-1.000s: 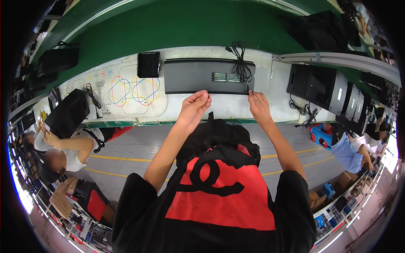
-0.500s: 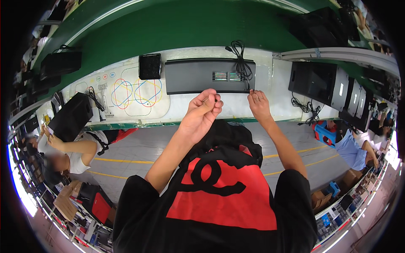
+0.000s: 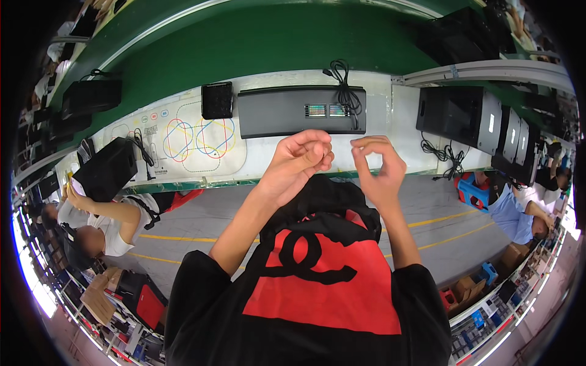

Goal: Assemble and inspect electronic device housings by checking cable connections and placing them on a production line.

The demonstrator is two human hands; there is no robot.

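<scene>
In front of me lies a long dark grey equipment case [image 3: 274, 113] with two small slotted openings showing coloured rows. A bundled black power cord [image 3: 347, 96] rests on its right part and runs past its far edge. My left hand [image 3: 299, 160] is raised just off the case's near edge, palm partly up, fingers curled and thumb against the fingertips. Whatever sits in that pinch, if anything, is too small to make out. My right hand [image 3: 381, 168] hovers near the case's right front corner, thumb and forefinger apart with nothing visible between them.
A small black tray [image 3: 217, 100] stands left of the case. Black cases [image 3: 455, 116] line the right, with a coiled cord [image 3: 450, 160] beside them. Another black case [image 3: 107, 168] is at the left, where a co-worker [image 3: 119, 219] has hands on it. A metal rail [image 3: 488, 72] crosses upper right.
My right hand has left the case's front right corner, coming toward me and opening its thumb and forefinger. My left hand has shifted slightly right, still pinched.
</scene>
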